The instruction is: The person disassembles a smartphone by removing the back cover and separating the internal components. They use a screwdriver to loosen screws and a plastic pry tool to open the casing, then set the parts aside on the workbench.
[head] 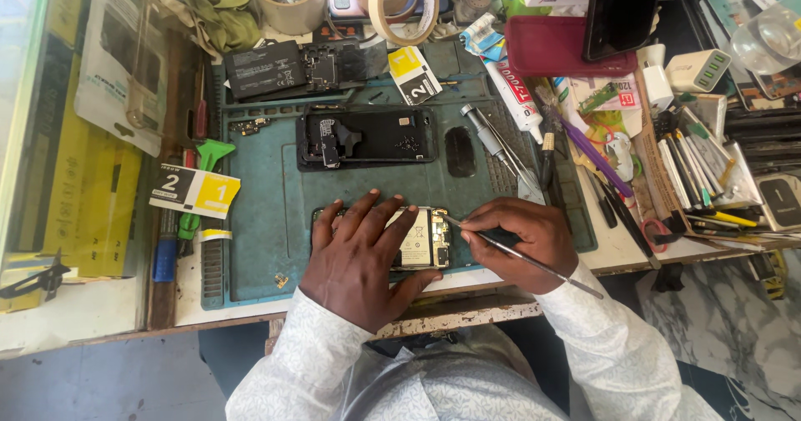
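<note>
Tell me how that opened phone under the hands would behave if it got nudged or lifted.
The opened phone is flat and thin, so it would likely slide on the green mat rather than roll or tip. Its bared board looks fragile, so handle it by the edges. The left hand presses it flat while the right hand works a thin metal tool, which suggests it shifts easily.

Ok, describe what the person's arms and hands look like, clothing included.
Both arms wear long white sleeves with a faint small pattern, reaching to the wrists. The left hand and right hand are bare: no gloves, and no rings or watch that I can see. Fingers are uncovered.
</note>
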